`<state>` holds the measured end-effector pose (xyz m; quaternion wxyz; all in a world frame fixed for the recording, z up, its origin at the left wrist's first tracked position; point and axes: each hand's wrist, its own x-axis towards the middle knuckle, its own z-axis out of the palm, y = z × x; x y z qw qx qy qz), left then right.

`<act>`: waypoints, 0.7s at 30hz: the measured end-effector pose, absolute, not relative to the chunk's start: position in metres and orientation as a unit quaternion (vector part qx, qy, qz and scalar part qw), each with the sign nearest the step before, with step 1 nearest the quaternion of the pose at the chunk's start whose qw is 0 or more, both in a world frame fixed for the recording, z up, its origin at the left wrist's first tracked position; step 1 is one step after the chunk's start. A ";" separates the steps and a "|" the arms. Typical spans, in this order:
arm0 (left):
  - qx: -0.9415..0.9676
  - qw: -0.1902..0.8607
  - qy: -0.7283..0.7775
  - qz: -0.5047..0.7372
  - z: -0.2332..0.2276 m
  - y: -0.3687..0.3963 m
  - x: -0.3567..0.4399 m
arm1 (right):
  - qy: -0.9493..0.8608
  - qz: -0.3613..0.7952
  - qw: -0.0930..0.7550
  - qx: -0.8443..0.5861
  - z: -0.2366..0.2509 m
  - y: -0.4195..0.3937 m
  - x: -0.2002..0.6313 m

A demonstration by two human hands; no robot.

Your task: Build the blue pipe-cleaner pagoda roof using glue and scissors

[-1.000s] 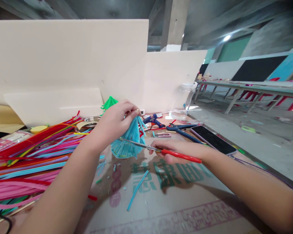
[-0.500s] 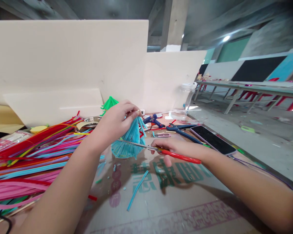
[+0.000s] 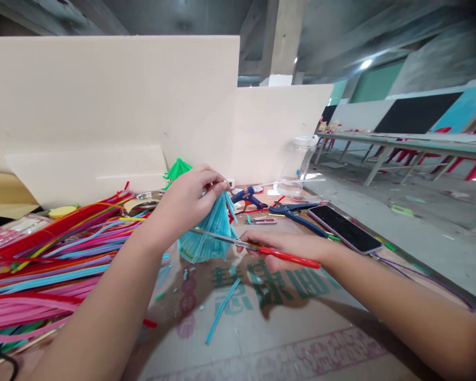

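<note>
While my left hand (image 3: pixel 194 198) pinches the top of the blue ribbed piece (image 3: pixel 208 238) between thumb and fingers, its strips fan out below my grip, just above or on the desk (image 3: pixel 262 344); I cannot tell which. My right hand (image 3: pixel 272 248) is closed around the red-handled scissors (image 3: pixel 289 257), whose metal blades point left and cross in front of the piece. I cannot make out whether a strip lies between the blades.

Below, near the printed green characters, a loose blue strip (image 3: pixel 222 312) lies on the desk, with tiny blue scraps scattered to its left. Beside my left forearm spreads a heap of coloured fuzzy sticks (image 3: pixel 59 272), mostly pink, red, orange and blue. Behind my left hand stands a green umbrella-shaped piece (image 3: pixel 178 168). Farther right are a blue glue gun (image 3: pixel 248 197), dark blue pliers (image 3: pixel 303 217) and a dark-screened phone (image 3: pixel 345 228). A clear bottle (image 3: pixel 299 164) stands behind them, in front of a pale board (image 3: pixel 103 90).
</note>
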<state>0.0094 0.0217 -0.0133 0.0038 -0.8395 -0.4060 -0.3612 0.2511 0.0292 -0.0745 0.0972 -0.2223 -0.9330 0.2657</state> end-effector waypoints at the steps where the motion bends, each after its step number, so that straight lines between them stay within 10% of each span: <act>1: -0.838 0.003 -0.407 -0.363 -0.014 0.022 0.009 | -0.935 0.259 0.103 -0.220 -0.076 0.030 0.251; 21: -0.836 0.009 -0.404 -0.371 -0.015 0.025 0.008 | -0.910 0.344 0.055 -0.224 -0.078 0.025 0.247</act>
